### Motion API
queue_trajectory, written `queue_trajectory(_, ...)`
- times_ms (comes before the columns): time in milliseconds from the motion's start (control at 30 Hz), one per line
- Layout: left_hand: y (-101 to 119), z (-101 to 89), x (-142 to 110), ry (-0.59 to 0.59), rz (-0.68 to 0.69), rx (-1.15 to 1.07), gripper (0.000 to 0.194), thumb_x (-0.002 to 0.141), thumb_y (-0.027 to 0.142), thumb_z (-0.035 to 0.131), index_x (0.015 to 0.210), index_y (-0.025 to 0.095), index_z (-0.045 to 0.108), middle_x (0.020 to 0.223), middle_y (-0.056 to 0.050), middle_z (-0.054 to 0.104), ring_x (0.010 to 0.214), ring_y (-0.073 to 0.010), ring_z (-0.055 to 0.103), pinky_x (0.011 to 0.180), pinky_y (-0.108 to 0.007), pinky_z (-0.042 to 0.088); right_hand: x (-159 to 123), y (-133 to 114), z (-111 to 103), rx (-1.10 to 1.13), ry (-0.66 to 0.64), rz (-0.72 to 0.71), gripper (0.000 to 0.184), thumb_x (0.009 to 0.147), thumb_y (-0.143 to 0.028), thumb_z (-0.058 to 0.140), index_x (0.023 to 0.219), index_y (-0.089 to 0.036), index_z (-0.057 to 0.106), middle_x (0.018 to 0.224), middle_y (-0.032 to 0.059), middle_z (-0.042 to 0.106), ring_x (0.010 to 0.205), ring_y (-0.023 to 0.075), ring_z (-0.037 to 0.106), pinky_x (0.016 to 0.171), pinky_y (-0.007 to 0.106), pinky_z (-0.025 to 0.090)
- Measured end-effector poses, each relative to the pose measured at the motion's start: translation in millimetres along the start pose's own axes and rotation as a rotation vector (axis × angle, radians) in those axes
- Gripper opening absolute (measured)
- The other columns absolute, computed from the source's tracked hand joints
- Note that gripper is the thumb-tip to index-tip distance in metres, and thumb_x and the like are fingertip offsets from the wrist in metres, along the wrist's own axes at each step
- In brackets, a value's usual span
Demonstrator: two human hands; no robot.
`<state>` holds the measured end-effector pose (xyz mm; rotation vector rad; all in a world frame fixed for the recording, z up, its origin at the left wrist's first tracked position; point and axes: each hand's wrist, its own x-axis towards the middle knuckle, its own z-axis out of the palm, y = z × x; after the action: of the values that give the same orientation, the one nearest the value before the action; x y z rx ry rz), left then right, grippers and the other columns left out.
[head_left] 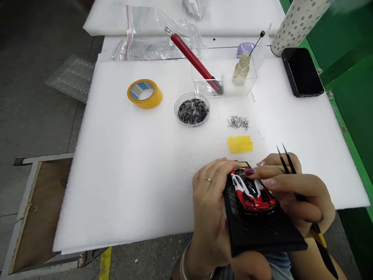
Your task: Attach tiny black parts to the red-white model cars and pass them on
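Observation:
My left hand (212, 194) is wrapped round the side of a black display base (262, 237), tilted above the table's front edge. On the base sits a red, white and black model car (253, 190). My right hand (303, 190) grips black tweezers (294, 175) between its fingers, their two tips apart, pointing up and away with nothing between them. One fingertip of this hand touches the far end of the model car. Beyond my hands lie a piece of yellow tape (240, 144) and a small pile of thin black bits (238, 122).
A round clear dish (192, 111) holds many black bits. Around it are a yellow tape roll (154, 99), a clear box (227, 87) with a small glass bottle (241, 70) and a red pen-like tool (192, 58). A phone (303, 72) and a dotted cylinder (297, 25) stand at right.

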<state>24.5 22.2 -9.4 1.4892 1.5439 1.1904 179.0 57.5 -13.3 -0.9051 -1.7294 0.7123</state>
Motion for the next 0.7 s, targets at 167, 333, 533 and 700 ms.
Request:
queue_trajectory(167,-0.5,-1.2,-1.9,0.013,0.005,0.021,0.07,0.098,0.077,0.024,0.12,0.027,0.068,0.119,-0.006,0.075,0.119,-0.0306,0.063,0.105,-0.047,0.047,1.4,-3.4,1.8,0.049,-0.01,0.016,0.04,0.108,-0.053,0.037,0.122,-0.036,0.07,0.104,0.0031,0.082,0.093,0.0269,0.073,0.092,0.051,0.055)
queue_trajectory(333,0.5,-0.8,-1.6,0.013,0.017,0.027,0.054,0.1,0.066,0.036,0.119,0.026,0.067,0.118,-0.005,0.075,0.118,-0.0297,0.064,0.106,-0.046,0.048,2.8,-8.4,2.3,0.044,0.013,0.028,0.038,0.109,-0.051,0.038,0.121,-0.034,0.07,0.104,0.0027,0.082,0.093,0.0264,0.073,0.092,0.05,0.054)
queue_trajectory(533,1.4,-1.6,-0.7,0.012,0.012,0.054,0.038,0.1,0.053,0.046,0.119,0.026,0.067,0.12,-0.002,0.076,0.119,-0.026,0.065,0.107,-0.041,0.047,1.4,-1.9,0.3,0.077,-0.016,-0.022,0.04,0.11,-0.048,0.038,0.124,-0.031,0.07,0.11,0.0026,0.081,0.096,0.0247,0.072,0.094,0.048,0.053)
queue_trajectory(700,1.3,-1.0,-0.1,0.003,0.009,0.071,0.028,0.099,0.043,0.054,0.118,0.026,0.067,0.12,-0.002,0.076,0.119,-0.0258,0.066,0.107,-0.041,0.047,0.8,4.1,0.7,0.092,-0.009,-0.026,0.043,0.107,-0.055,0.04,0.119,-0.034,0.075,0.097,0.0039,0.082,0.089,0.0262,0.074,0.09,0.048,0.056)
